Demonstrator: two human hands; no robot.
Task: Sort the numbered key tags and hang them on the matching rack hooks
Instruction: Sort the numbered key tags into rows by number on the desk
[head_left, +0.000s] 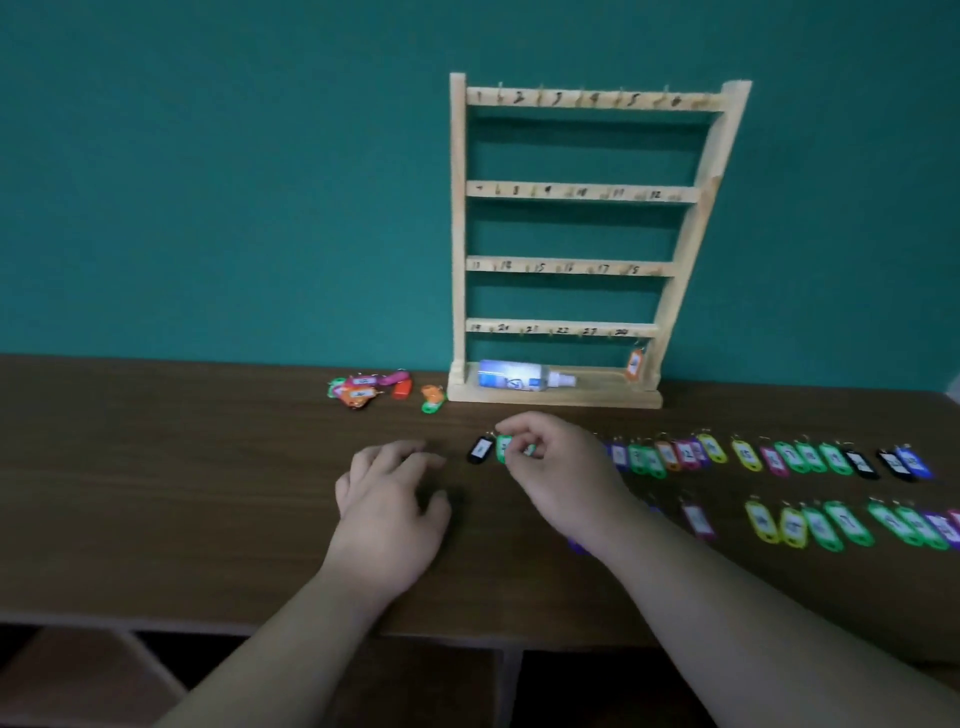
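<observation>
Pinches green tag (504, 449) in right grip (561, 467) at the left end of the row (748, 457) on the table (208, 467), beside black tag (480, 449), rests left grip (389, 499) open nearby, risks a wrong rack (457, 234) hook through misreading the small number.

Dim, flat, even indoor light leaves the dark wooden table (156, 467) murky. A soft shadow pools just right of the left hand (387, 514). Everything is slightly soft; the key tags (810, 457) toward the right edge smear into blur. Wide-angle distortion slants the right post of the rack (566, 192).
</observation>
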